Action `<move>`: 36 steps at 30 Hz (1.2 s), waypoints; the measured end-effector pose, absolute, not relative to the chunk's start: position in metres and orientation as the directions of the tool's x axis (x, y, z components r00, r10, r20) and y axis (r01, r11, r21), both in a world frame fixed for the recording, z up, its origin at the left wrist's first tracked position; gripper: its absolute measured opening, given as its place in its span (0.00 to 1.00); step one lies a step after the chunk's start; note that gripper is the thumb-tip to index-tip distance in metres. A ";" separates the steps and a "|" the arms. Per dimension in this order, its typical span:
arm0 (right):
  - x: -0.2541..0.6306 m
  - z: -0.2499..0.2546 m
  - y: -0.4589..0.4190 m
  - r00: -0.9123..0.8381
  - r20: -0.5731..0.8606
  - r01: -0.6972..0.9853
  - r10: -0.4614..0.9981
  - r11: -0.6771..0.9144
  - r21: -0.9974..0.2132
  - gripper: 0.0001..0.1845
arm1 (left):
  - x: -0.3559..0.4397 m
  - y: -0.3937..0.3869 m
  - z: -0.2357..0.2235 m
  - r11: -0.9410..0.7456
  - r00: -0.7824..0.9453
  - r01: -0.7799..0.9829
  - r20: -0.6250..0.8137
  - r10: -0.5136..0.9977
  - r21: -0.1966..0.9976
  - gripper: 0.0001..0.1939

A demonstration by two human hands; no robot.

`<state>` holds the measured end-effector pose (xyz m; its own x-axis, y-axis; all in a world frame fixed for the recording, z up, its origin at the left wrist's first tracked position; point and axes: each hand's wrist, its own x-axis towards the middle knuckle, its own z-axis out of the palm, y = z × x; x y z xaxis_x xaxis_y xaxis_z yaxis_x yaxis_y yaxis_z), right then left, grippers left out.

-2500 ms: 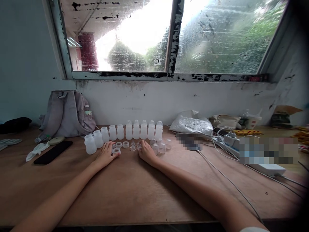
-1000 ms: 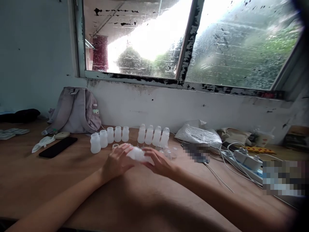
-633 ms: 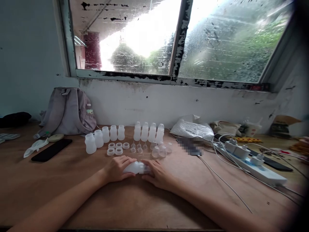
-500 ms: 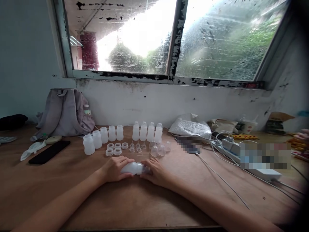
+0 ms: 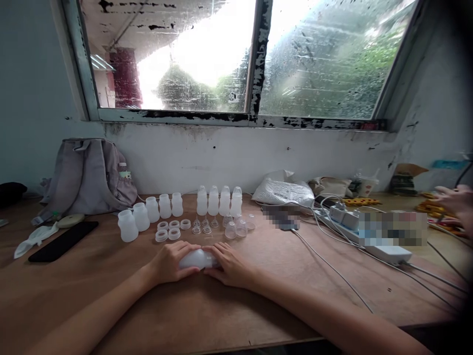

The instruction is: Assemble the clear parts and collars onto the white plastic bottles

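Observation:
A translucent white baby bottle (image 5: pixel 194 258) lies on its side on the wooden table (image 5: pixel 207 315), held from both ends. My left hand (image 5: pixel 169 263) grips its body and my right hand (image 5: pixel 228 265) covers its cap end. Behind them stands a row of open bottles (image 5: pixel 148 216) on the left and capped bottles (image 5: pixel 219 200) on the right. Loose screw rings (image 5: pixel 168 231), teats (image 5: pixel 201 227) and clear caps (image 5: pixel 236 227) lie in front of the row.
A grey backpack (image 5: pixel 88 175) leans on the wall at left, with a black phone (image 5: pixel 62 241) and a crumpled white glove (image 5: pixel 34 237) near it. A white plastic bag (image 5: pixel 284 191), a power strip (image 5: pixel 369 240) and cables lie at right. Another person's hand (image 5: pixel 454 201) shows at the far right.
I took one capped bottle from the row and brought it down in front of me; both hands now hold it lying on the table. Another person's hand has appeared at right.

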<state>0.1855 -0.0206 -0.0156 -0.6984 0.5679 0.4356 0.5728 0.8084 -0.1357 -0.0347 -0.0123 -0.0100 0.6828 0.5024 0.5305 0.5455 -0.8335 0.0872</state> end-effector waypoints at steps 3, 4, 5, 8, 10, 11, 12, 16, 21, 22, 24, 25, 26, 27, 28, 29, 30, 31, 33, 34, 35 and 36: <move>0.186 -0.015 -0.018 -0.698 0.431 0.573 0.572 0.807 -0.143 0.24 | -0.035 -0.009 -0.009 -0.829 0.684 0.546 0.509 0.522 0.117 0.22; 0.187 -0.014 -0.016 -0.704 0.425 0.570 0.569 0.810 -0.139 0.24 | -0.036 -0.007 -0.009 -0.825 0.680 0.550 0.502 0.534 0.133 0.22; 0.188 -0.013 -0.014 -0.714 0.418 0.565 0.562 0.815 -0.132 0.25 | -0.036 -0.005 -0.009 -0.820 0.675 0.554 0.497 0.545 0.147 0.22; 0.192 -0.009 -0.004 -0.755 0.405 0.530 0.516 0.844 -0.086 0.28 | -0.035 0.001 -0.012 -0.813 0.665 0.558 0.498 0.557 0.164 0.22; 0.195 -0.007 0.002 -0.778 0.409 0.502 0.477 0.863 -0.054 0.29 | -0.034 0.003 -0.014 -0.817 0.665 0.557 0.510 0.546 0.149 0.22; 0.197 -0.006 0.004 -0.785 0.413 0.489 0.461 0.871 -0.042 0.29 | -0.034 0.004 -0.014 -0.820 0.665 0.555 0.520 0.537 0.136 0.22; 0.198 -0.004 0.005 -0.791 0.418 0.478 0.447 0.878 -0.034 0.29 | -0.033 0.004 -0.015 -0.824 0.665 0.554 0.530 0.526 0.122 0.22; 0.201 0.002 0.005 -0.801 0.417 0.458 0.429 0.888 -0.033 0.30 | -0.032 0.001 -0.015 -0.838 0.662 0.542 0.581 0.474 0.065 0.22; 0.203 0.013 -0.004 -0.819 0.359 0.445 0.448 0.890 -0.094 0.29 | -0.032 -0.002 -0.014 -0.845 0.685 0.528 0.630 0.365 -0.084 0.24; 0.203 0.015 -0.006 -0.822 0.340 0.439 0.456 0.889 -0.131 0.29 | -0.031 -0.003 -0.014 -0.842 0.698 0.520 0.639 0.324 -0.141 0.25; 0.202 0.016 -0.009 -0.811 0.308 0.443 0.498 0.866 -0.233 0.30 | -0.030 -0.003 -0.014 -0.830 0.726 0.498 0.644 0.241 -0.251 0.26; 0.201 0.015 -0.009 -0.794 0.301 0.447 0.528 0.843 -0.298 0.29 | -0.030 -0.004 -0.014 -0.822 0.737 0.487 0.644 0.206 -0.294 0.27; 0.201 0.013 -0.009 -0.774 0.298 0.443 0.559 0.814 -0.377 0.28 | -0.030 -0.004 -0.013 -0.815 0.744 0.477 0.644 0.176 -0.329 0.28; 0.201 0.012 -0.007 -0.750 0.293 0.427 0.593 0.772 -0.471 0.26 | -0.031 -0.003 -0.013 -0.807 0.751 0.469 0.643 0.150 -0.360 0.28; 0.202 0.009 -0.005 -0.722 0.281 0.402 0.633 0.713 -0.574 0.24 | -0.034 -0.003 -0.011 -0.797 0.758 0.462 0.639 0.129 -0.388 0.28; 0.204 0.007 -0.002 -0.692 0.254 0.371 0.675 0.636 -0.677 0.24 | -0.039 -0.002 -0.010 -0.785 0.765 0.461 0.634 0.115 -0.413 0.28; 0.207 0.005 0.002 -0.663 0.216 0.337 0.717 0.543 -0.769 0.24 | -0.045 -0.001 -0.009 -0.774 0.770 0.462 0.629 0.107 -0.433 0.28; 0.211 0.004 0.006 -0.629 0.176 0.304 0.757 0.448 -0.840 0.26 | -0.052 0.000 -0.007 -0.765 0.773 0.467 0.624 0.110 -0.444 0.27; 0.221 0.004 0.014 -0.536 0.147 0.242 0.831 0.318 -0.917 0.26 | -0.067 0.002 -0.004 -0.756 0.762 0.495 0.633 0.141 -0.428 0.26; 0.227 0.005 0.019 -0.471 0.176 0.208 0.865 0.302 -0.930 0.25 | -0.074 0.003 -0.003 -0.753 0.743 0.520 0.648 0.167 -0.402 0.26; 0.233 0.006 0.024 -0.392 0.227 0.182 0.891 0.318 -0.931 0.23 | -0.079 0.004 -0.002 -0.749 0.716 0.549 0.671 0.193 -0.371 0.25; 0.240 0.008 0.028 -0.300 0.294 0.171 0.907 0.355 -0.919 0.21 | -0.081 0.004 -0.002 -0.743 0.687 0.578 0.693 0.220 -0.337 0.24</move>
<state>0.2397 0.0284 0.0083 -0.3002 0.9074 0.2942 0.1715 0.3547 -0.9191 -0.0815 0.0042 -0.0017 0.6868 0.2201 0.6927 0.5779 -0.7434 -0.3368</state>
